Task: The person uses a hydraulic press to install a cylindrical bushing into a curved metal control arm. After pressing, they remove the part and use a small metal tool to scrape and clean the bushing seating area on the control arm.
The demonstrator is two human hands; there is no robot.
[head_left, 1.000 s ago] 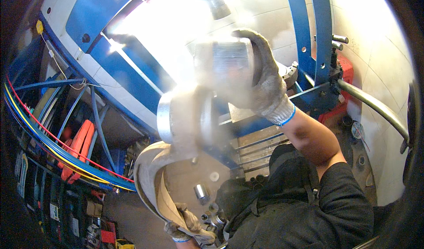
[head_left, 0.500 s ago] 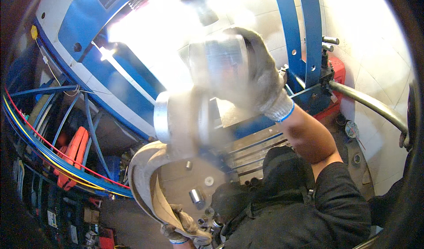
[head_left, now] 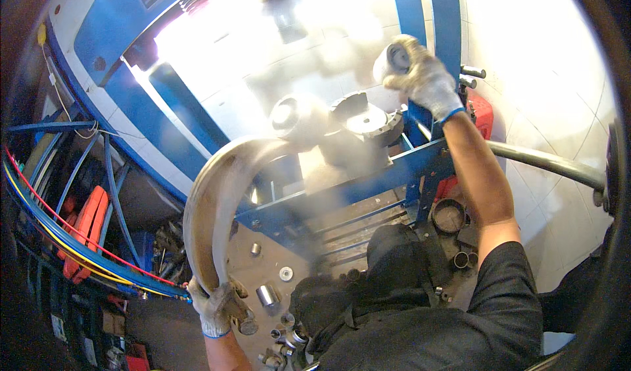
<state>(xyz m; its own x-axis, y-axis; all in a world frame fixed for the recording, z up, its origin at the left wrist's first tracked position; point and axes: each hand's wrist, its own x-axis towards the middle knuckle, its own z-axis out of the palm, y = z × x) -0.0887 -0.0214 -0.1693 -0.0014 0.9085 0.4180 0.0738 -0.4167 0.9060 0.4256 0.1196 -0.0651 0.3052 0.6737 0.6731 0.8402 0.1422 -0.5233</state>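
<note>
My left hand (head_left: 218,310), in a pale work glove, is closed round the lower end of a large curved metal arm (head_left: 209,203). The arm rises and bends right to a thick round end (head_left: 297,116), slightly blurred, beside a dark notched metal block (head_left: 368,124) on the blue press frame (head_left: 309,203). Off to the upper right, my gloved right hand (head_left: 427,81) grips a pale metal cylinder (head_left: 385,65), its hollow-looking face turned partly toward the glove. The press ram (head_left: 284,16) hangs above, washed out by glare.
Several metal sleeves lie on the floor, among them a shiny one (head_left: 267,296) and a wide ring (head_left: 449,215). Coloured hoses (head_left: 98,256) curve along the left. A long metal bar (head_left: 549,160) sticks out at right, close to my right arm.
My right hand has carried the cylinder rightward, away from the curved arm. The arm's round end has shifted right and up, and my left hand has moved left and up with its lower end.
</note>
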